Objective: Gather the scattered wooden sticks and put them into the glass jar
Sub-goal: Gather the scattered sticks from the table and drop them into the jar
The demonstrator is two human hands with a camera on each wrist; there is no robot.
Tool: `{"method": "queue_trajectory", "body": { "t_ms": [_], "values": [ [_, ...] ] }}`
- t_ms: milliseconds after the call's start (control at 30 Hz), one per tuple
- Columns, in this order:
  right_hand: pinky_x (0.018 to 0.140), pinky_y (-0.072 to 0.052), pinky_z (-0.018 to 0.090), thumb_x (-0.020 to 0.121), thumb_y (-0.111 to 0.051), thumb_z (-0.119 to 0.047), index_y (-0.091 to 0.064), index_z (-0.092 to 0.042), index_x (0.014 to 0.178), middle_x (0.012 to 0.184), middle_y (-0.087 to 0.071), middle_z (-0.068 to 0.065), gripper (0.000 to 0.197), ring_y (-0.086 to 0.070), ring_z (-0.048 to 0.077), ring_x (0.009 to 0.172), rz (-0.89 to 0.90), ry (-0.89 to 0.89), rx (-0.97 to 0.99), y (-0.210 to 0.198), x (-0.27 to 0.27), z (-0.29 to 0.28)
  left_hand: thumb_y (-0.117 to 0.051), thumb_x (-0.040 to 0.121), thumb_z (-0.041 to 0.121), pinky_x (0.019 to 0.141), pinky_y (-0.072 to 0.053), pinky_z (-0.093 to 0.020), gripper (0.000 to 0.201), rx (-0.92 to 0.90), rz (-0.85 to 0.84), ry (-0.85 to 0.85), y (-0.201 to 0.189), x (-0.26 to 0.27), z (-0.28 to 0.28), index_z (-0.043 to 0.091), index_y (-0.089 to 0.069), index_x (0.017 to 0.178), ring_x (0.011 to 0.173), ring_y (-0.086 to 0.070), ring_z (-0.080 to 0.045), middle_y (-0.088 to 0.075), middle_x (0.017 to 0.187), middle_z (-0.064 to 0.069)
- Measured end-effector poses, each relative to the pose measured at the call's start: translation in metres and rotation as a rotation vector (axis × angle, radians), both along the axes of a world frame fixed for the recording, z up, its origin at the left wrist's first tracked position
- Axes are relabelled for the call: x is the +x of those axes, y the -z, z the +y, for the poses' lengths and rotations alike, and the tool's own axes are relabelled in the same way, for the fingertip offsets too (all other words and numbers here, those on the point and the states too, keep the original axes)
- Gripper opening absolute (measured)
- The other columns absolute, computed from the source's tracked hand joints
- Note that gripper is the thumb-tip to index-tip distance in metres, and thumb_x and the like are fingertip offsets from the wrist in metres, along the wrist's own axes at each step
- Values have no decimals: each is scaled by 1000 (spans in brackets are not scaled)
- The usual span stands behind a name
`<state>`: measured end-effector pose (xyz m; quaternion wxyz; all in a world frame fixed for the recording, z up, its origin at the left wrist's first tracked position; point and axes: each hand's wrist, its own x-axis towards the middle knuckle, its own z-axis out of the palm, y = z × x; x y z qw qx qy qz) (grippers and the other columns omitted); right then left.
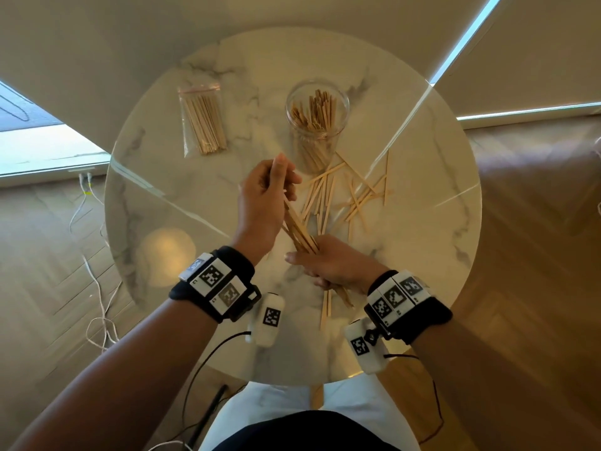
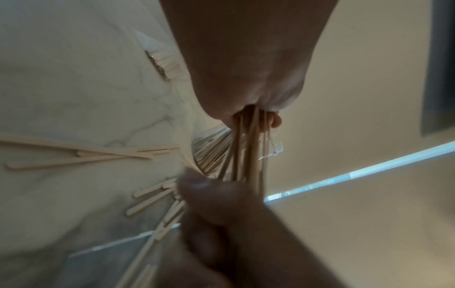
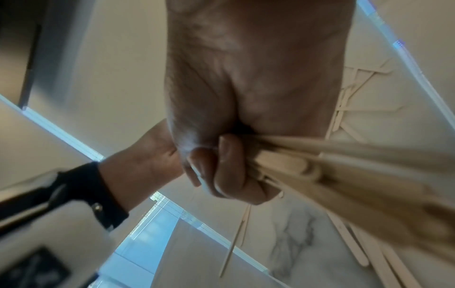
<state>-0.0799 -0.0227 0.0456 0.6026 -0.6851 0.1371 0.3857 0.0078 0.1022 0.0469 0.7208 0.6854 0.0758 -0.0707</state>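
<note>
My two hands hold one bundle of flat wooden sticks [image 1: 300, 231] tilted above the round marble table [image 1: 422, 255]. The left hand [image 1: 279, 187] grips its upper end, and the right hand [image 1: 320, 263] is curled round its lower end. In the right wrist view the fingers [image 3: 229, 171] wrap the bundle [image 3: 344, 165]. The left wrist view shows the sticks [image 2: 251, 152] running from my left palm down to the right hand [image 2: 221, 214]. The glass jar [image 1: 317, 118] stands beyond the hands with several sticks inside. Loose sticks [image 1: 344, 196] lie scattered in front of it.
A clear zip bag of sticks [image 1: 203, 123] lies at the table's back left. A few loose sticks [image 1: 327, 309] lie near the front edge, under my right wrist. Cables [image 1: 97, 288] trail on the wooden floor to the left.
</note>
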Motion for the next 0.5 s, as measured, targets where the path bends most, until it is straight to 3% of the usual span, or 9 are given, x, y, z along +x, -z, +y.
{"method": "queue_trajectory", "body": {
  "t_ms": [133, 233, 333, 433, 500],
  "values": [
    [45, -39, 23, 101, -62, -36, -50, -14, 86, 61, -44, 3, 29, -43, 12, 46, -44, 25, -1, -1, 6, 4, -53, 108, 30, 59, -51, -27, 30, -176, 122, -66, -6, 3, 0, 7, -68, 94, 62, -56, -10, -67, 71, 2],
    [48, -47, 24, 102, -59, -38, -54, -10, 73, 53, -57, 0, 41, -57, 13, 46, -99, -44, -57, -4, 11, 4, -49, 110, 29, 67, -55, -28, 31, -29, 29, -7, -4, -1, 2, 10, -69, 94, 67, -62, -14, -70, 74, 1],
    [53, -53, 28, 104, -58, -34, -59, -5, 68, 54, -62, 6, 46, -66, 20, 51, -90, -98, -13, -8, 14, 1, -44, 111, 29, 81, -58, -29, 36, 67, -34, 48, 1, 3, 12, 10, -72, 99, 81, -71, -16, -76, 83, -3],
    [54, -53, 29, 103, -58, -38, -63, -2, 69, 56, -63, 10, 50, -65, 23, 51, -70, -150, -15, -8, 15, -2, -38, 113, 29, 85, -59, -31, 38, 101, -55, 194, 3, 3, 18, 11, -72, 109, 91, -74, -19, -79, 94, -4],
    [51, -48, 29, 101, -59, -43, -67, 0, 71, 53, -60, 12, 54, -56, 22, 45, -88, -156, -38, -6, 14, -1, -37, 113, 30, 85, -58, -32, 38, 139, -77, 302, 3, 3, 20, 14, -71, 111, 94, -75, -19, -79, 99, -3]
  ]
}}
